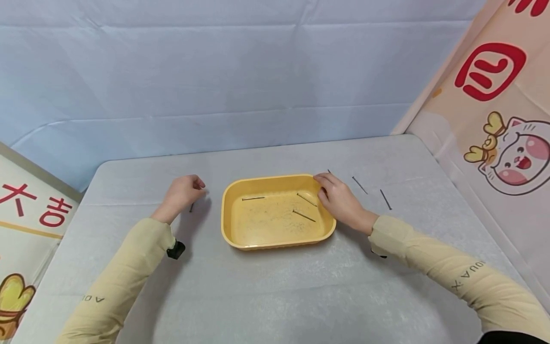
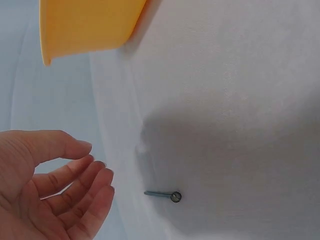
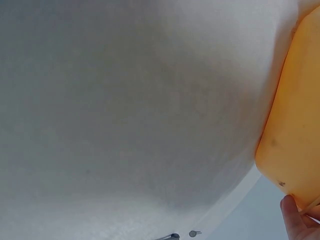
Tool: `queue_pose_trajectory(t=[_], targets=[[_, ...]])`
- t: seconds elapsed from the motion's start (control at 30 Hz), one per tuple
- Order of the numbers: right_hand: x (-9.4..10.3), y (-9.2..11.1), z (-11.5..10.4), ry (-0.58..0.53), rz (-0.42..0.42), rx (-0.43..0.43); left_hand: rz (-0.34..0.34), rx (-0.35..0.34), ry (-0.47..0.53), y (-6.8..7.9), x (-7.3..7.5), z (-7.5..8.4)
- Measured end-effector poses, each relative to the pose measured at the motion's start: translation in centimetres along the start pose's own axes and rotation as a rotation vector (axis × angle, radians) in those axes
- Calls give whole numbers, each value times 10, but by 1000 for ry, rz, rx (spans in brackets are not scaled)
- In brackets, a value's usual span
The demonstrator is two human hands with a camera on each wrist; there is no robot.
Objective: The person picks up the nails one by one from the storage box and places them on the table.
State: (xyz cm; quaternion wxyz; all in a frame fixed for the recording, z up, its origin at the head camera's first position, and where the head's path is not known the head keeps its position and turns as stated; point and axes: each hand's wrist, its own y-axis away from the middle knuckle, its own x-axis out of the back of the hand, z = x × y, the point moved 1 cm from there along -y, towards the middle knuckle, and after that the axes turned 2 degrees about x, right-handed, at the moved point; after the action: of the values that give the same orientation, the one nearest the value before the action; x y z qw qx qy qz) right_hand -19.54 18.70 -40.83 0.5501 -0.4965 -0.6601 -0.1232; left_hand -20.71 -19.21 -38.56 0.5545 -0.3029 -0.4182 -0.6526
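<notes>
A yellow plastic tray (image 1: 262,229) sits mid-table with three nails inside, one nail (image 1: 253,198) lying at its left. My right hand (image 1: 343,203) grips the tray's far right corner, thumb and fingers on either side of the rim; part of this grip is cut off in the right wrist view. My left hand (image 1: 184,193) hovers left of the tray, fingers loosely bent and holding nothing. Below it a single nail (image 2: 162,194) lies on the cloth, apart from the fingers. To the right of the tray are more nails, including one nail (image 1: 386,199) farthest right.
A pale grey cloth covers the table (image 1: 266,291). Behind it hangs a light blue cloth backdrop (image 1: 258,81). Printed panels stand at both sides, the right panel (image 1: 455,129) rising beside the table's edge.
</notes>
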Motion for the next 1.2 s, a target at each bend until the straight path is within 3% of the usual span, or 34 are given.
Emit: queue_pose_trajectory(t=[1.2], targets=[[0, 0, 0, -8, -5, -17, 23, -105, -136, 11, 12, 39]])
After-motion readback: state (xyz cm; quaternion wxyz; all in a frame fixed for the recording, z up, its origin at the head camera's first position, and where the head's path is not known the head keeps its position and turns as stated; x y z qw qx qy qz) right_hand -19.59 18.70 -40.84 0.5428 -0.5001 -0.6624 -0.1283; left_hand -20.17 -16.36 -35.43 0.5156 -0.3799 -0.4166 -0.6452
